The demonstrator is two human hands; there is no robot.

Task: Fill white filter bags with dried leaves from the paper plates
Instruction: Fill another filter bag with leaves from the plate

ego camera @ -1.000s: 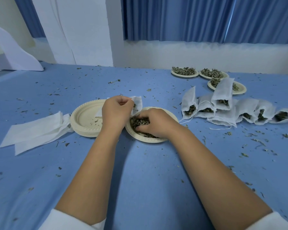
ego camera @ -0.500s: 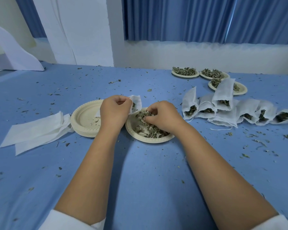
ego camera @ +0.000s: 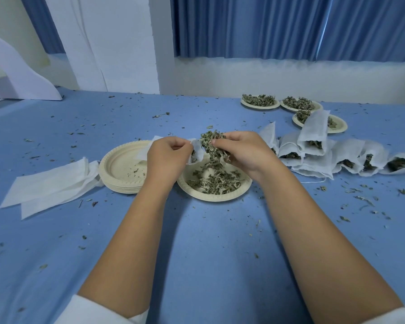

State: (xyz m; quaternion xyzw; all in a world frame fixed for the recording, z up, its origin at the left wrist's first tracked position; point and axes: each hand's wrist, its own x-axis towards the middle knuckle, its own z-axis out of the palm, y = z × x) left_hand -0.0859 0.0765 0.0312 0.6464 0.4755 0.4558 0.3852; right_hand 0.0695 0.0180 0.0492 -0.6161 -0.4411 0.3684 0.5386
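My left hand (ego camera: pixel 167 157) pinches the mouth of a white filter bag (ego camera: pixel 197 152), held just above the near paper plate (ego camera: pixel 243 187) of dried leaves. My right hand (ego camera: pixel 243 152) grips a clump of dried leaves (ego camera: pixel 212 143) right beside the bag's opening, and some bits hang and drop toward the plate. Most of the bag is hidden behind my left hand.
A stack of empty paper plates (ego camera: pixel 117 169) sits left of the leaf plate, with flat empty filter bags (ego camera: pixel 49 185) further left. Several filled bags (ego camera: pixel 313 155) lie in a row at the right. Three leaf plates (ego camera: pixel 260 104) stand behind them. Leaf crumbs litter the blue table (ego camera: pixel 208 242).
My right hand has lifted out of the plate with a clump of leaves and brought it up to the bag's mouth. My left hand has stayed holding the bag.
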